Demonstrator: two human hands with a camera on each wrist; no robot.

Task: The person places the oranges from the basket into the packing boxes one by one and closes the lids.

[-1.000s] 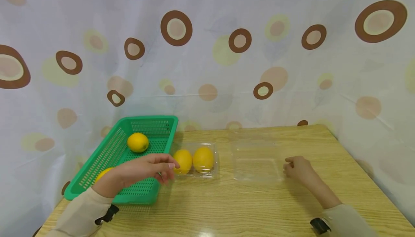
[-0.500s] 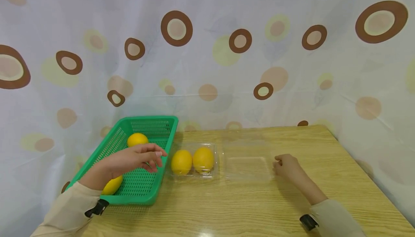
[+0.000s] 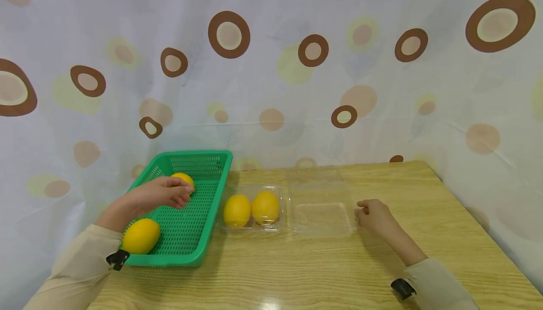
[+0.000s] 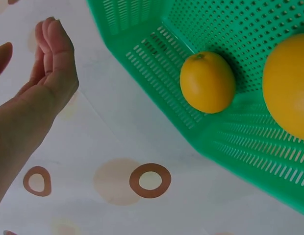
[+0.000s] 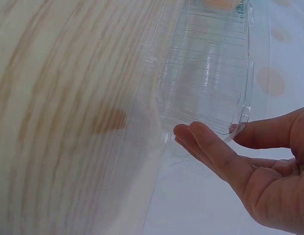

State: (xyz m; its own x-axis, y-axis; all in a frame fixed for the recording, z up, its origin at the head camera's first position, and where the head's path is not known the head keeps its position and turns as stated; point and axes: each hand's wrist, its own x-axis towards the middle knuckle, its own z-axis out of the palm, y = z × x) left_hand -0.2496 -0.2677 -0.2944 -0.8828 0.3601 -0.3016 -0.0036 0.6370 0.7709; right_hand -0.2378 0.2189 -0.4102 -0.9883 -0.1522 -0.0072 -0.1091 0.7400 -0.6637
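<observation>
My left hand (image 3: 163, 193), fingers loosely bent and holding nothing, is over the green plastic basket (image 3: 206, 232). One lemon (image 3: 183, 178) at the basket's back is partly hidden behind that hand; another lemon (image 3: 142, 237) lies at its near left. In the left wrist view, the left hand (image 4: 54, 73) is apart from the nearer lemon (image 4: 207, 82). On the right, my right hand (image 3: 377, 216) pinches the right edge of a clear plastic box (image 3: 322, 218). The right wrist view shows thumb and fingers of the right hand (image 5: 250, 171) at the box's rim.
Between basket and clear box stands a second clear plastic box (image 3: 280, 227) with two lemons (image 3: 266, 207) side by side. All stand on a wood-grain table (image 3: 297, 272). A patterned curtain (image 3: 271, 88) hangs right behind the table's back edge.
My left hand has moved left, from beside the two boxed lemons to over the basket. My right hand and its clear box have shifted left, closer to the filled box.
</observation>
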